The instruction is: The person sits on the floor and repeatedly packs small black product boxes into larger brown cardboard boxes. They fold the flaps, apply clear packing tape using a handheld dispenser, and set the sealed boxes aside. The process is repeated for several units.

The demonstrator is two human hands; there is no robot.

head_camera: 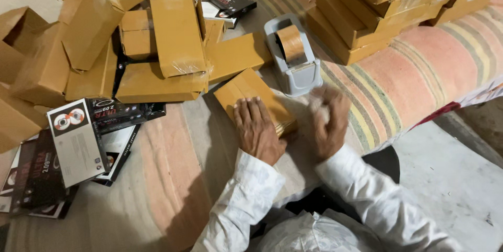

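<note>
A small brown cardboard box [246,90] lies flat on the striped cloth in front of me. My left hand [258,130] rests palm down on its near end, fingers pressed on the lid. My right hand [329,121] is just right of the box, blurred with motion, fingers curled; whether it holds a strip of tape I cannot tell. A grey tape dispenser [294,68] with a roll of brown tape [291,42] stands right behind the box, close to both hands.
A heap of brown cardboard boxes [157,47] fills the left. Black and white product boxes [78,142] lie at the near left, others [226,3] at the back. Stacked brown boxes [387,5] sit at the upper right on the striped cloth [419,73].
</note>
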